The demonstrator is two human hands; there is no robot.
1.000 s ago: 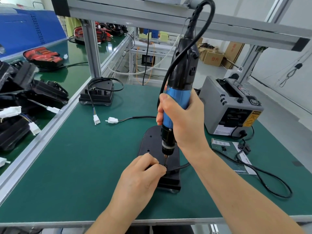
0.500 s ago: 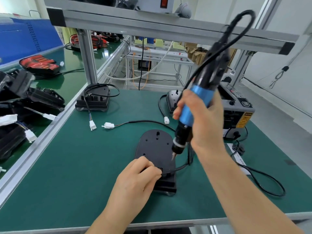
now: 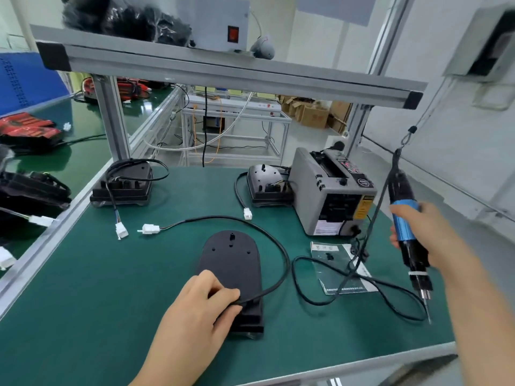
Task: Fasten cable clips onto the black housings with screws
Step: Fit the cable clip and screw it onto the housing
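Observation:
A flat black housing (image 3: 232,263) lies on the green mat in front of me. My left hand (image 3: 204,310) rests on its near end, fingers curled over the spot where the black cable (image 3: 274,246) leaves it; the clip is hidden under my fingers. The cable loops away to a white connector (image 3: 150,228). My right hand (image 3: 430,235) grips the blue-and-black electric screwdriver (image 3: 408,235) far to the right, its bit pointing down above the mat's right edge, well away from the housing.
Two more black housings (image 3: 124,182) (image 3: 267,185) with cables stand at the back. A grey tape dispenser (image 3: 331,193) sits back right, a small plastic bag (image 3: 341,267) in front of it. The screwdriver's cord (image 3: 334,296) loops across the mat. An aluminium frame (image 3: 223,71) crosses overhead.
My right hand lifted the screwdriver off the housing and swung it far to the right. My left hand stayed on the housing's near end. The view tilted up.

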